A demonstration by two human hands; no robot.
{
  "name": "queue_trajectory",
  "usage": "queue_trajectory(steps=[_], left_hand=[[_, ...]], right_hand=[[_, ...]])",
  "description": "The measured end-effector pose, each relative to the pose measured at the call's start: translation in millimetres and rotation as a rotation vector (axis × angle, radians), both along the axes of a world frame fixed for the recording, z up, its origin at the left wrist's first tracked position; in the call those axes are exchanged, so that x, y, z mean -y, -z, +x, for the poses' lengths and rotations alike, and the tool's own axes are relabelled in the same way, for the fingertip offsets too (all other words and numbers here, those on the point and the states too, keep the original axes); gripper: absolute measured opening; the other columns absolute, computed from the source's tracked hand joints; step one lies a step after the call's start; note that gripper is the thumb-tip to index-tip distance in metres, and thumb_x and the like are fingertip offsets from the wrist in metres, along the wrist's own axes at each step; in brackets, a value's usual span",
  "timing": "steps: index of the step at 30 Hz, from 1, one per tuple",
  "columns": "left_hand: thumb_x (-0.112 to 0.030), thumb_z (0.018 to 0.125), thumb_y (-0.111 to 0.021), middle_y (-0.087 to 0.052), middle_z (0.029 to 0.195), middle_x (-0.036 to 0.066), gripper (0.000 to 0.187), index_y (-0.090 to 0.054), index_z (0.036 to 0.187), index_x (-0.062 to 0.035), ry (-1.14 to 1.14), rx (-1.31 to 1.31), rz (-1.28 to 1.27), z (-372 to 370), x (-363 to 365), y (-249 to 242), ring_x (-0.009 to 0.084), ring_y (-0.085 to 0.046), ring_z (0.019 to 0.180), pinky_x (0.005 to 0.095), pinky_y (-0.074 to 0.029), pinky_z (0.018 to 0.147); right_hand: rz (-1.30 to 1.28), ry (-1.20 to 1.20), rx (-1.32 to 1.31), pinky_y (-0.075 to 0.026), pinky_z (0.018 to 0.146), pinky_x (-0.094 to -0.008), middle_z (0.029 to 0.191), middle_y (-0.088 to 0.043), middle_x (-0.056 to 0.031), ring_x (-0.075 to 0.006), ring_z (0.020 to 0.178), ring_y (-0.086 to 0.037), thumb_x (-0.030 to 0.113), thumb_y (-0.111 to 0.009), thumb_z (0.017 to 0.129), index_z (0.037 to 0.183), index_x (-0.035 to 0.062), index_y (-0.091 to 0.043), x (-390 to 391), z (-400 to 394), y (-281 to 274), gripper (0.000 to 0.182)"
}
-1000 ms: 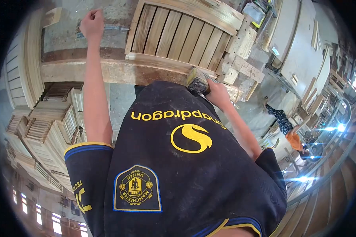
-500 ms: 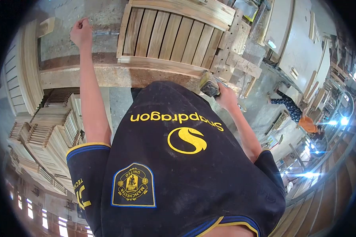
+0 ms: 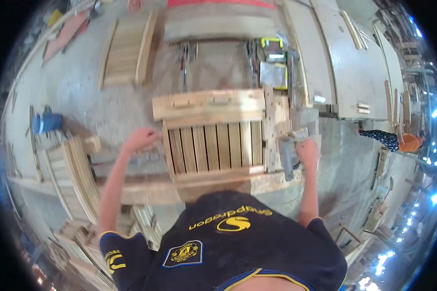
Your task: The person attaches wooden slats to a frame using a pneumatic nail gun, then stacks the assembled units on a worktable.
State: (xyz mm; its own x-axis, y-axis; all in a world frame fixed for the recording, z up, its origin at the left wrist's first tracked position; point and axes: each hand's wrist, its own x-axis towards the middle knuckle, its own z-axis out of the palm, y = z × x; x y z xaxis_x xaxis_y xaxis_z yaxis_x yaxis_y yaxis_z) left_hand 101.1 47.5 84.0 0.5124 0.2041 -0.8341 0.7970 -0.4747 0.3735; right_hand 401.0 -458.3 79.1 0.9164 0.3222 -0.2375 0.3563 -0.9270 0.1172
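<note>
A slatted wooden panel [image 3: 216,148] lies in front of me on the workbench, with a wide board [image 3: 209,107] along its far side. My left hand [image 3: 143,139] is closed beside the panel's left end, fingers curled; whether anything small is in them I cannot make out. On the right, my right hand [image 3: 308,151] is wrapped round the handle of a mallet. The mallet's grey head [image 3: 287,157], smeared by motion, is close to the drilled wooden strip [image 3: 270,131] at the panel's right end.
Stacked slatted panels [image 3: 77,179] stand at the left, near a blue container [image 3: 47,122]. Clamp bars [image 3: 184,68] extend beyond the panel. Large pale boards [image 3: 344,63] lie at the far right. A person in an orange top [image 3: 409,142] is farther off right.
My view has tilted up, showing more of the bench. The mallet has gone from near my body to the panel's right end; my left hand has come closer to its left end.
</note>
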Motion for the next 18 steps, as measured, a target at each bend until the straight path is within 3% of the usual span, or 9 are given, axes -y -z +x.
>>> queue_trajectory(steps=[2,5,7,9,10,12,15,16,18], left_hand=[[-0.056,0.086,-0.044,-0.056,0.068,0.004,0.056,-0.062,0.093,-0.0043,-0.769,0.308,-0.404,50,-3,46,0.0178,-0.048,0.053,0.0301,-0.035,0.045],[-0.059,0.090,-0.035,-0.048,0.060,0.003,0.062,-0.058,0.091,-0.0019,-1.440,0.306,-0.996,156,-10,79,0.0126,-0.038,0.046,0.0272,-0.028,0.039],[-0.058,0.091,-0.034,-0.048,0.060,0.002,0.062,-0.059,0.090,-0.0015,-1.567,0.486,-0.934,231,-20,69,0.0103,-0.039,0.046,0.0235,-0.027,0.039],[-0.055,0.090,-0.034,-0.048,0.060,0.002,0.055,-0.059,0.090,-0.0056,-1.372,0.799,-1.130,257,-39,27,0.0122,-0.041,0.046,0.0235,-0.028,0.040],[-0.050,0.092,-0.037,-0.050,0.060,0.002,0.051,-0.059,0.086,-0.0039,-1.219,1.022,-0.924,250,-31,-25,0.0106,-0.043,0.047,0.0222,-0.030,0.040],[-0.040,0.092,-0.044,-0.053,0.059,0.003,0.042,-0.059,0.082,-0.0021,-1.105,1.264,-0.441,210,2,-84,0.0085,-0.047,0.048,0.0211,-0.034,0.042],[-0.026,0.087,-0.057,-0.055,0.058,0.006,0.024,-0.060,0.086,-0.0017,-1.049,1.104,0.247,126,54,-39,0.0149,-0.052,0.050,0.0258,-0.042,0.049],[-0.023,0.084,-0.058,-0.057,0.062,0.007,0.021,-0.061,0.090,-0.0032,-1.012,0.951,0.354,88,79,-4,0.0160,-0.055,0.055,0.0274,-0.044,0.052],[-0.020,0.079,-0.060,-0.059,0.078,0.015,0.025,-0.061,0.097,-0.0034,-0.942,0.611,0.643,20,119,34,0.0268,-0.058,0.070,0.0370,-0.047,0.063]], right_hand=[[0.869,0.468,-0.455,-0.046,0.050,-0.0296,0.066,-0.061,-0.0071,-0.0150,0.058,-0.060,0.034,-0.054,0.088,0.074,0.0038,-0.062,-59,12,24,0.034],[1.293,0.889,-0.811,-0.041,0.043,-0.0264,0.063,-0.060,-0.0046,-0.0135,0.051,-0.055,0.041,-0.049,0.090,0.077,0.0043,-0.062,-175,32,49,0.041],[1.611,1.070,-1.076,-0.039,0.045,-0.0262,0.073,-0.061,-0.0062,-0.0156,0.054,-0.055,0.045,-0.048,0.089,0.088,0.0054,-0.059,-223,57,110,0.041],[1.851,1.109,-1.234,-0.040,0.046,-0.0278,0.075,-0.061,-0.0072,-0.0179,0.057,-0.056,0.047,-0.047,0.088,0.090,0.0057,-0.058,-267,97,122,0.043],[2.080,1.247,-1.344,-0.041,0.048,-0.0294,0.077,-0.061,-0.0083,-0.0202,0.060,-0.057,0.050,-0.047,0.087,0.091,0.0061,-0.057,-285,112,128,0.045],[2.062,1.409,-1.139,-0.042,0.051,-0.0318,0.080,-0.062,-0.0088,-0.0234,0.066,-0.057,0.053,-0.044,0.085,0.091,0.0061,-0.058,-317,151,83,0.049],[2.096,-0.034,-0.588,-0.044,0.063,-0.0329,0.077,-0.059,-0.0104,-0.0208,0.070,-0.055,0.040,-0.041,0.087,0.085,0.0027,-0.060,-391,140,-78,0.042],[2.089,-0.205,-0.834,-0.045,0.066,-0.0321,0.081,-0.060,-0.0107,-0.0190,0.072,-0.055,0.031,-0.039,0.092,0.094,-0.0004,-0.061,-396,131,-137,0.039],[1.940,-0.306,-0.800,-0.045,0.062,-0.0285,0.077,-0.059,-0.0089,-0.0155,0.067,-0.054,0.032,-0.042,0.092,0.106,0.0024,-0.060,-412,125,-188,0.038]])
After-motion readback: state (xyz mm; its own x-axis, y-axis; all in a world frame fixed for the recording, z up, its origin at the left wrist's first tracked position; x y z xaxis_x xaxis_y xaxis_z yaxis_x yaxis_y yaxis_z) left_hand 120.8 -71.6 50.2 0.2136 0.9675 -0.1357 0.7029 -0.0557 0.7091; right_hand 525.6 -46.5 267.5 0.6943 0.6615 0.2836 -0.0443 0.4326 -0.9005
